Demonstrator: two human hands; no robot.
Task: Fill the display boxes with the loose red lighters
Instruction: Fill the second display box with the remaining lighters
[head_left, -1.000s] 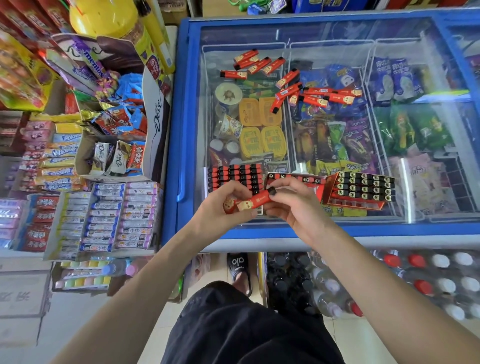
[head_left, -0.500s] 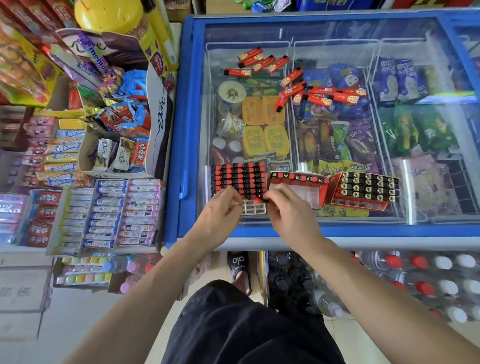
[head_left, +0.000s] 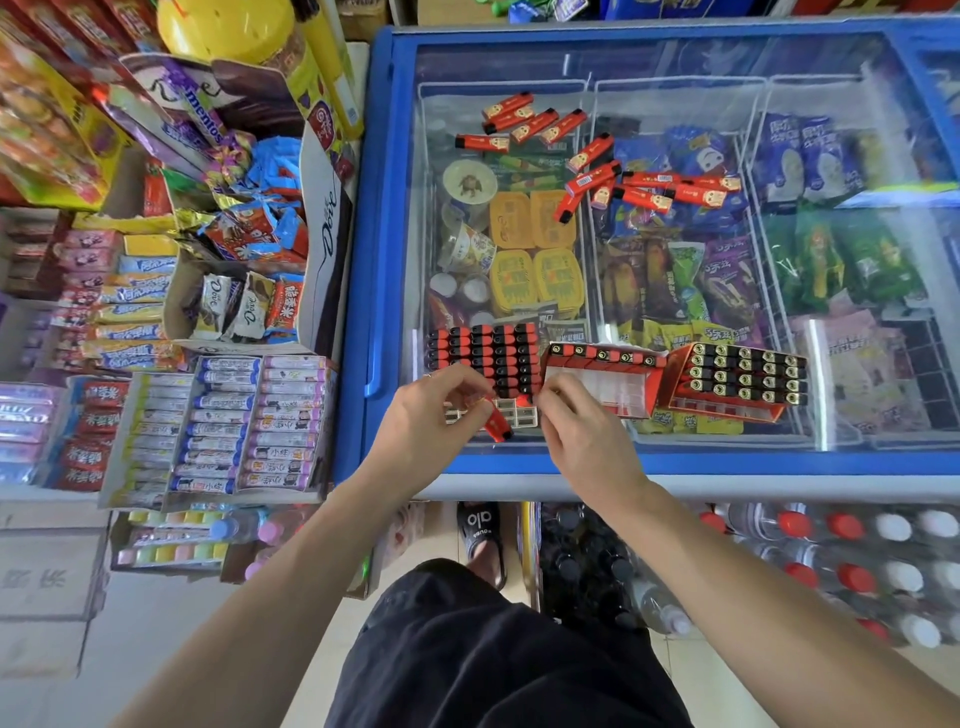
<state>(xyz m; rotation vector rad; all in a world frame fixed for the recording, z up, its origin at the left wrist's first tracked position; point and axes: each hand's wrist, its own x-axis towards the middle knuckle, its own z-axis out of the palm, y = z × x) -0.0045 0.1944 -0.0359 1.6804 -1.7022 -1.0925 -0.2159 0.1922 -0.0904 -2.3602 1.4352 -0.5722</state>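
Your left hand (head_left: 426, 415) pinches a red lighter (head_left: 497, 425) between thumb and curled fingers, holding it tilted at the near edge of the left display box (head_left: 483, 358). Your right hand (head_left: 582, 431) sits just beside it with fingers curled down at the same box's front row; whether those fingers grip anything cannot be told.

That left display box rests on the freezer's glass lid (head_left: 675, 67), the surface carrying everything, and is nearly full of upright lighters, with a few bare white cells along its near row. Next to it on the right stands the middle display box (head_left: 602, 379), holding only a back row of lighters above open cells. Further right, the right display box (head_left: 737, 379) lies tilted and holds several rows.

Loose red lighters (head_left: 649, 189) lie scattered across the far part of the glass, one cluster (head_left: 524, 122) toward the far left, the rest near the middle. Ice cream packs (head_left: 675, 291) show through the lid beneath them.
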